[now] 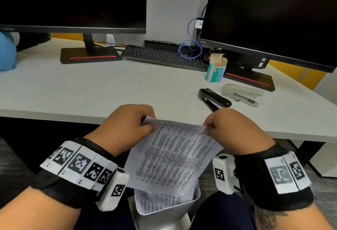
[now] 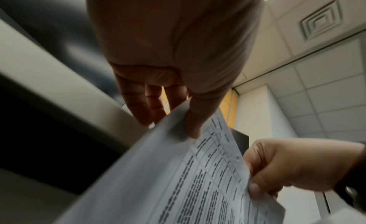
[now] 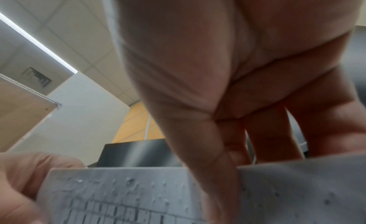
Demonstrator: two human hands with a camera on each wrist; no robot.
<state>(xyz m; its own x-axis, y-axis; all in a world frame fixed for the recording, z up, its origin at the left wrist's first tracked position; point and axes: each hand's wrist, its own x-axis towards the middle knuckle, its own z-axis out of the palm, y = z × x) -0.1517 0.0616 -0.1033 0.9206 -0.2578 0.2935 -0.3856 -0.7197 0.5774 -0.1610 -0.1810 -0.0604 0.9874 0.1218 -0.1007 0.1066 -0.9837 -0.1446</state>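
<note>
A printed sheet of paper (image 1: pixel 173 155) with a table of text hangs in front of the desk edge, over my lap. My left hand (image 1: pixel 148 123) pinches its top left corner and my right hand (image 1: pixel 208 127) pinches its top right corner. In the left wrist view my left thumb lies on the sheet (image 2: pixel 188 180), with the other fingers behind it. In the right wrist view my right thumb presses on the sheet (image 3: pixel 128 196), whose top edge shows small punctures. Under the sheet, a white bin (image 1: pixel 191 204) holds more printed paper (image 1: pixel 156 202).
On the white desk (image 1: pixel 109 87) to the right lie a black stapler (image 1: pixel 214 98), an opened beige stapler (image 1: pixel 241 91) and an open staple box (image 1: pixel 216 70). A keyboard (image 1: pixel 164 57) and two dark monitors (image 1: pixel 73 2) stand further back.
</note>
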